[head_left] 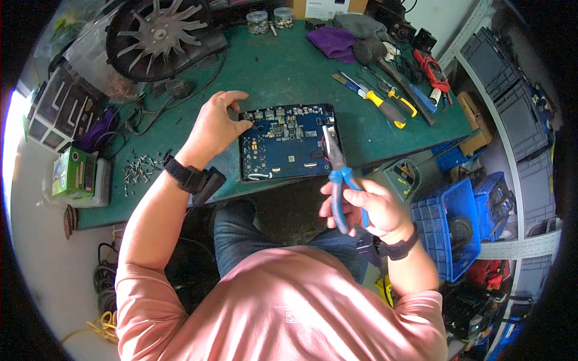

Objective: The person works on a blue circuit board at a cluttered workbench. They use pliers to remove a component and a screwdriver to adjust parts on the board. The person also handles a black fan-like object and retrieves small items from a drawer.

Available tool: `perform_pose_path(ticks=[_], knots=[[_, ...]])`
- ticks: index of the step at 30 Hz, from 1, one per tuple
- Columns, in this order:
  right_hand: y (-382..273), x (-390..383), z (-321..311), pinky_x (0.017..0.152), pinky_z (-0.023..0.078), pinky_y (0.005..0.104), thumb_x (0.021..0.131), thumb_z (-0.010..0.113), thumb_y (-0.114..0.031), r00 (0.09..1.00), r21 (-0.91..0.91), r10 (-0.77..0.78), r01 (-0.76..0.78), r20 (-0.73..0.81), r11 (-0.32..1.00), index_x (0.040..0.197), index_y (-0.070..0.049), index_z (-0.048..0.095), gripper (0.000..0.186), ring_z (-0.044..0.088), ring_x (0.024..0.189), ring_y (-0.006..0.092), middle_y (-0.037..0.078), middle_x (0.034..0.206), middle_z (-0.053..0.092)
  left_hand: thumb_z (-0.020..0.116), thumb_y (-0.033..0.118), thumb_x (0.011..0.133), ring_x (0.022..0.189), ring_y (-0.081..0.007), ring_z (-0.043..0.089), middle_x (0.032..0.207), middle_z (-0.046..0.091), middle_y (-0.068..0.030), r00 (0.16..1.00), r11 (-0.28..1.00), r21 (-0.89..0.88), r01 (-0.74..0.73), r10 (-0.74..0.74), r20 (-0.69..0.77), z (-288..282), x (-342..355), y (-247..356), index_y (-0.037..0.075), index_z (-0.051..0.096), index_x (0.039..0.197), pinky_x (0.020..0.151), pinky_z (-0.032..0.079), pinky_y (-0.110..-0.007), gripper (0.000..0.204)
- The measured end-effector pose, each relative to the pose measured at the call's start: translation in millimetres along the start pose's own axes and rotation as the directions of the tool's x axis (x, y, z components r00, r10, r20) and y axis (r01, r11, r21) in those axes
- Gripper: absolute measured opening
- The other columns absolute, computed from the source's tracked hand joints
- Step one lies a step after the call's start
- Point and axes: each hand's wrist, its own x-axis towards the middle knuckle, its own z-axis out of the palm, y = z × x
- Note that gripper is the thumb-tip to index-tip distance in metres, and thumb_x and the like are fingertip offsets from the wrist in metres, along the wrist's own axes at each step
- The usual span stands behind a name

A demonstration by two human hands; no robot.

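A dark blue circuit board [283,150] lies in a black housing at the front of the green bench. My left hand [220,123] grips the upper left corner of that housing, thumb on the edge and fingers curled. In my right hand [367,204] are long-nosed pliers [337,165] with blue handles; their jaws reach over the board's right edge by some small connectors and thin wires. Whether the jaw tips touch anything is too small to tell.
Loose screws [137,171] lie left of the board. A fan in black housing [159,36] and cables are behind them. A yellow-handled screwdriver [385,105], other tools and a purple cloth [331,42] lie back right. Blue crates [445,228] stand below the bench's right end.
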Motion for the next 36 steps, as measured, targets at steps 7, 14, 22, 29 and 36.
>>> perform_pose_path(ticks=[7, 14, 22, 29, 36], knots=[[9.7, 83.3, 62.6, 0.07, 0.062, 0.0378, 0.102, 0.045, -0.031, 0.983, 0.295, 0.049, -0.1, 0.176, 0.95, 0.131, 0.001, 0.049, 0.043, 0.068, 0.103, 0.032, 0.025, 0.122, 0.063, 0.068, 0.01, 0.081, 0.066, -0.0144, 0.057, 0.077, 0.066, -0.0067, 0.987, 0.978, -0.151, 0.143, -0.13, 0.092, -1.9, 2.9, -51.0, -0.002, 0.069, 0.099, 0.064, 0.048, -0.03, 0.022], [23.9, 115.7, 80.2, 0.083, 0.06, 0.0449, 0.102, 0.042, -0.028, 0.991, 0.364, 0.075, -0.111, 0.112, 0.925, 0.121, 0.002, 0.055, 0.038, 0.064, 0.111, 0.036, 0.026, 0.124, 0.061, 0.066, 0.016, 0.085, 0.052, -0.0088, 0.051, 0.065, 0.063, -0.0024, 0.915, 0.906, -0.207, 0.37, -0.316, 0.253, -10.1, 3.3, -34.1, 0.0, 0.071, 0.087, 0.047, 0.04, -0.026, 0.017], [27.2, 124.3, 91.3, 0.082, 0.058, 0.0463, 0.101, 0.044, -0.026, 0.994, 0.429, 0.079, -0.103, 0.072, 0.897, 0.116, -0.002, 0.055, 0.03, 0.068, 0.1, 0.0335, 0.024, 0.114, 0.066, 0.067, 0.018, 0.085, 0.052, -0.0096, 0.052, 0.065, 0.063, -0.0032, 0.909, 0.893, -0.233, 0.385, -0.322, 0.266, -9.1, 3.7, -41.0, -0.001, 0.07, 0.087, 0.047, 0.041, -0.026, 0.019], [31.4, 131.0, 91.3, 0.082, 0.058, 0.0462, 0.101, 0.044, -0.026, 0.995, 0.449, 0.065, -0.092, 0.076, 0.889, 0.114, -0.002, 0.058, 0.031, 0.068, 0.099, 0.0322, 0.022, 0.112, 0.068, 0.069, 0.018, 0.084, 0.05, -0.0098, 0.052, 0.065, 0.063, -0.0036, 0.904, 0.89, -0.226, 0.395, -0.333, 0.269, -7.2, 4.3, -44.3, -0.001, 0.07, 0.086, 0.046, 0.041, -0.026, 0.02], [32.4, 133.7, 93.8, 0.081, 0.059, 0.0453, 0.101, 0.045, -0.027, 0.997, 0.433, 0.04, -0.066, 0.068, 0.899, 0.115, -0.004, 0.058, 0.03, 0.069, 0.097, 0.0302, 0.021, 0.112, 0.068, 0.07, 0.02, 0.084, 0.048, -0.0101, 0.052, 0.065, 0.065, -0.0048, 0.891, 0.888, -0.205, 0.411, -0.342, 0.299, -9.6, 4.4, -35.1, -0.001, 0.07, 0.087, 0.046, 0.041, -0.026, 0.02]])
